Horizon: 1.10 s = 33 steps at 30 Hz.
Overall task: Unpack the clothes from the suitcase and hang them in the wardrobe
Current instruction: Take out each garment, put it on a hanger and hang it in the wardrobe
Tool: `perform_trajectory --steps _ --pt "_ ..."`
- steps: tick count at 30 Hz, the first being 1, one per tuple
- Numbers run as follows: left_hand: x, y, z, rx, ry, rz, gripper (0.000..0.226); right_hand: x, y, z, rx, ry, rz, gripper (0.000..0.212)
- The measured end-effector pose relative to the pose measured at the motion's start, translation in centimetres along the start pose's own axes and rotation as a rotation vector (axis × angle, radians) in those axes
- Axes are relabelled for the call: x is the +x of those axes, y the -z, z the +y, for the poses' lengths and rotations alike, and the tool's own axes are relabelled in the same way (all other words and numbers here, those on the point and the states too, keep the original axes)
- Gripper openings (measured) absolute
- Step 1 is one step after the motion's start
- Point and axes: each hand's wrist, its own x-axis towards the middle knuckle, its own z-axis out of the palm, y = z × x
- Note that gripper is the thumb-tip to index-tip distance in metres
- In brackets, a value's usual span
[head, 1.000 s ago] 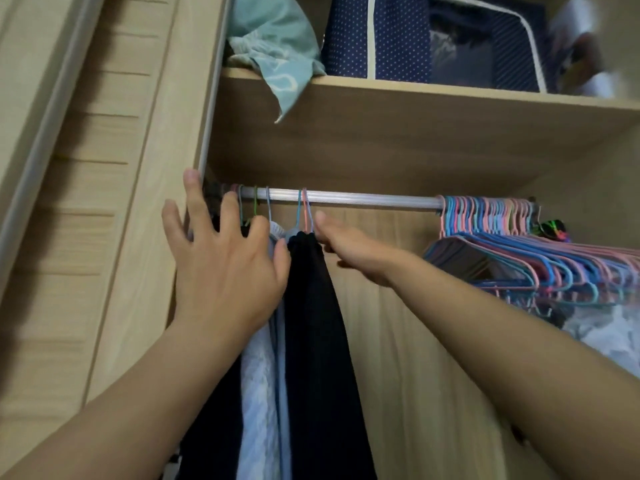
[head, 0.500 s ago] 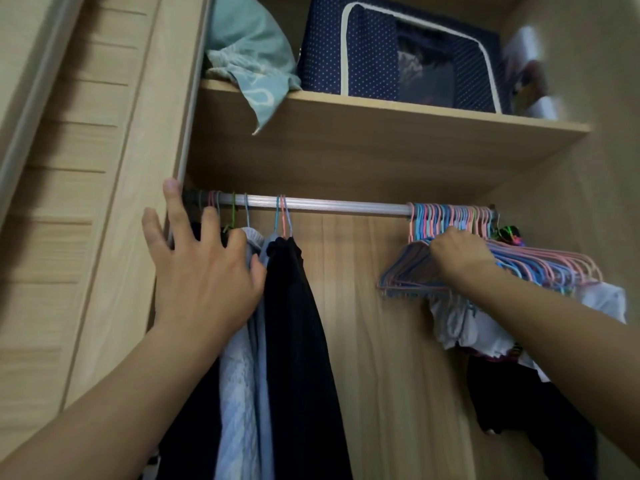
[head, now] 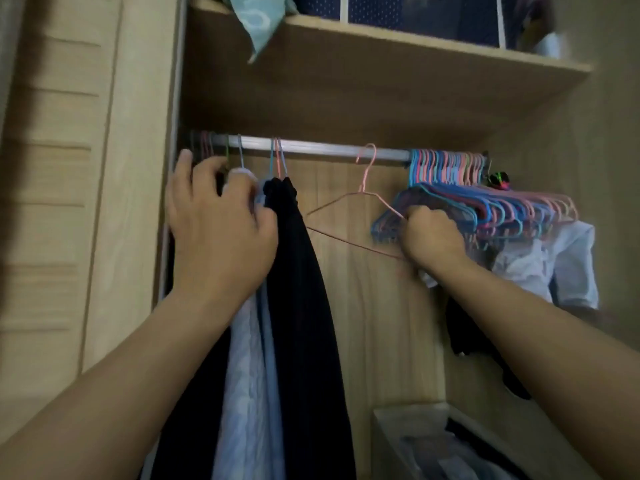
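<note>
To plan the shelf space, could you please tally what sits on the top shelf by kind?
Teal cloth: 1
Navy dotted storage box: 1
Blurred things at the right end: too unclear to count
Total: 2 identifiable

home bedroom wardrobe interior, light wood-grain panels, metal hanging rail [head: 311, 147] with hung clothes [head: 298, 271], dense bunch of pink and blue wire hangers [head: 485, 202] at the right end, upper shelf [head: 415, 43] holding a navy dotted fabric storage box [head: 415, 15] and teal cloth [head: 256, 19]
</note>
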Motion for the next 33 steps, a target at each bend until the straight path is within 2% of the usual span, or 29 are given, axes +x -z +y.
perform_trajectory --steps 2,4,6,9,12,14,16,18,21,23,24,25,26,28,30,32,33 --pt "-4.7 -0.7 2.4 -0.272 -0.018 -0.04 0.023 -5.4 -1.5 3.2 0.066 -0.014 0.003 0.024" --pt "-10.8 -2.1 5.0 -0.508 -0.002 -0.154 0.022 -12.4 -2.2 7.4 0.143 -0.044 -0.001 0.022" --pt "-18.2 -3.7 7.4 -0.622 0.026 -0.293 0.023 -21.0 -1.4 12.4 0.215 -0.125 -0.064 0.02" --pt "-30.5 -4.3 10.9 -0.677 0.117 -0.537 0.03 -35.1 2.3 20.4 0.378 -0.383 -0.284 0.019" --pt "-42.1 -2.1 14.6 -0.744 0.265 -0.883 0.044 -48.1 8.9 27.0 0.439 -0.653 -0.442 0.02" --pt "-48.4 -0.2 17.0 -0.677 0.203 -1.106 0.055 -55.0 13.8 30.5 0.434 -0.814 -0.53 0.02" --pt "-53.3 1.6 19.1 -0.579 0.065 -1.24 0.064 -60.3 18.9 33.3 0.426 -0.947 -0.604 0.019" --pt "-57.0 3.2 21.6 -0.513 0.004 -1.37 0.07 -64.4 24.2 36.1 0.427 -1.028 -0.651 0.018" --pt "-62.1 5.2 26.9 -0.516 0.04 -1.654 0.062 -69.5 32.7 40.2 0.426 -1.143 -0.614 0.026" --pt "-63.7 7.4 32.8 -0.667 0.228 -1.819 0.026 -72.8 38.1 42.8 0.367 -1.195 -0.591 0.034" --pt "-64.5 8.7 36.2 -0.723 0.27 -1.863 0.017 -74.9 40.9 44.4 0.321 -1.225 -0.577 0.024" --pt "-65.2 10.2 40.0 -0.774 0.322 -1.923 0.02 -77.5 43.8 46.2 0.271 -1.245 -0.587 0.011" --pt "-65.9 12.0 43.8 -0.834 0.36 -2.008 0.022 -80.0 46.5 47.9 0.232 -1.284 -0.626 0.014" --pt "-67.2 16.1 51.4 -0.929 0.317 -2.243 0.022 -84.2 51.6 49.8 0.162 -1.339 -0.662 0.019" --pt "-68.6 20.7 58.0 -0.999 0.198 -2.433 0.023 -86.2 55.1 49.6 0.166 -1.425 -0.55 0.013" --pt "-70.4 24.3 63.8 -1.058 0.066 -2.521 0.027 -87.5 57.4 49.6 0.139 -1.511 -0.316 0.007" --pt "-71.6 25.4 66.2 -1.064 0.04 -2.558 0.031 -88.3 58.2 49.9 0.087 -1.557 -0.185 0.014"
